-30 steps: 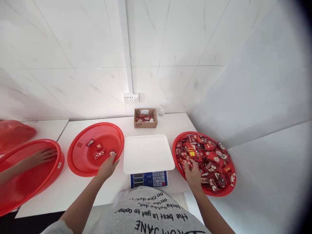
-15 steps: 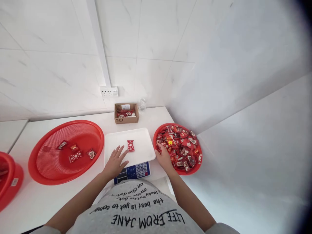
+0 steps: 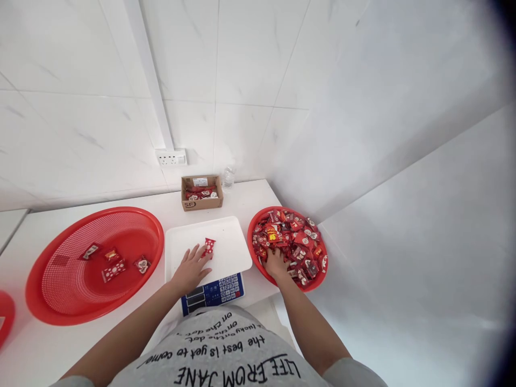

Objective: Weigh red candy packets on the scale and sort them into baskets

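My left hand (image 3: pixel 191 270) rests over the white weighing tray (image 3: pixel 229 252), open with its fingers spread. Its fingertips reach a small red packet with white dots (image 3: pixel 209 246), and whether they touch it I cannot tell. To the right, my right hand (image 3: pixel 276 263) is down among many small red wrapped packets (image 3: pixel 300 239) in a round red basket (image 3: pixel 250 236). The fingers there look apart, though their tips are hidden between the packets. Below the tray shows the blue keypad of the scale (image 3: pixel 213 293).
A wide red mesh basket (image 3: pixel 139 212) on the left contains several packets. Behind the tray stand an open cardboard box (image 3: pixel 203 203) of red packets and a clear plastic cup or bottle (image 3: pixel 228 176). Part of another red tub (image 3: pixel 5 317) shows at the left edge. Walls border the table behind and right.
My right hand has moved from the basket's left rim in among the packets. My left hand stays over the tray, its fingers now overlapping the dotted packet. The whole view has shifted slightly.
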The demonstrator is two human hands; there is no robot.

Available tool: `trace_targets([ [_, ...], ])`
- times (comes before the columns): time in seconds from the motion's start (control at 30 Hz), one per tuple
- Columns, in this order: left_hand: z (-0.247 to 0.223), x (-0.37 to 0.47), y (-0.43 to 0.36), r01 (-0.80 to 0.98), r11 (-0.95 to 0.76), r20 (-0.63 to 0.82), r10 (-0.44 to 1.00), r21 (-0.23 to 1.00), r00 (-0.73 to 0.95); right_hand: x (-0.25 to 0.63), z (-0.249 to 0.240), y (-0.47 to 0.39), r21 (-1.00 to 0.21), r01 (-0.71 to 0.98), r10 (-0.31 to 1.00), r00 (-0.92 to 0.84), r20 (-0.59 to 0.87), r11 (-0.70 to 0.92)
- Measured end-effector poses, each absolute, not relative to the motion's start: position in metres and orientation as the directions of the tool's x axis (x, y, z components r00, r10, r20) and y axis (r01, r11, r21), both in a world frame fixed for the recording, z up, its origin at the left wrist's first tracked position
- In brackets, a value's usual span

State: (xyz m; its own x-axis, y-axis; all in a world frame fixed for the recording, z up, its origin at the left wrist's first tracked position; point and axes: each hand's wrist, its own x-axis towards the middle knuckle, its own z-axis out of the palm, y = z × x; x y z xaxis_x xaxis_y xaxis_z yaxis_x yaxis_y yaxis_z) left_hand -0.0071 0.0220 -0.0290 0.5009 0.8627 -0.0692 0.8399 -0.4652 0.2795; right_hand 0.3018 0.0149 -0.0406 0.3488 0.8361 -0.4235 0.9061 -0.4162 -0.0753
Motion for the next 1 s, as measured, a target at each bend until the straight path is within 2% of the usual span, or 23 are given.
trace_targets([
  [0.1,-0.03,-0.016,0.016,0.847,-0.455,-0.058,0.871,0.273,0.487,0.305,-0.036,0.014,-0.049,0.926,0.841,0.316,-0.439,-0.373],
  [0.23,-0.029,-0.025,0.007,0.876,-0.41,-0.067,0.896,0.253,0.438,0.315,-0.027,0.009,-0.104,0.952,0.869,0.213,-0.446,-0.287],
  [0.33,-0.027,-0.032,0.0,0.901,-0.357,-0.055,0.923,0.248,0.381,0.325,-0.02,0.007,-0.2,0.951,0.89,0.127,-0.438,-0.234],
  [0.47,-0.027,-0.039,-0.01,0.915,-0.32,-0.06,0.937,0.245,0.344,0.341,-0.014,0.01,-0.405,0.892,0.933,0.05,-0.356,-0.202],
  [0.63,-0.027,-0.042,-0.015,0.919,-0.291,-0.083,0.943,0.265,0.322,0.353,0.002,0.014,-0.608,0.748,0.963,0.17,-0.21,-0.265],
  [0.8,-0.023,-0.036,-0.015,0.924,-0.279,-0.113,0.942,0.262,0.317,0.331,0.028,0.018,-0.804,0.5,0.944,0.239,-0.229,-0.321],
  [0.87,-0.02,-0.033,-0.016,0.927,-0.279,-0.127,0.94,0.25,0.317,0.306,0.033,0.021,-0.867,0.404,0.956,0.155,-0.248,-0.291],
  [1.0,-0.013,-0.03,-0.017,0.933,-0.281,-0.148,0.936,0.225,0.318,0.246,0.026,0.027,-0.941,0.241,0.954,-0.123,-0.273,-0.239],
])
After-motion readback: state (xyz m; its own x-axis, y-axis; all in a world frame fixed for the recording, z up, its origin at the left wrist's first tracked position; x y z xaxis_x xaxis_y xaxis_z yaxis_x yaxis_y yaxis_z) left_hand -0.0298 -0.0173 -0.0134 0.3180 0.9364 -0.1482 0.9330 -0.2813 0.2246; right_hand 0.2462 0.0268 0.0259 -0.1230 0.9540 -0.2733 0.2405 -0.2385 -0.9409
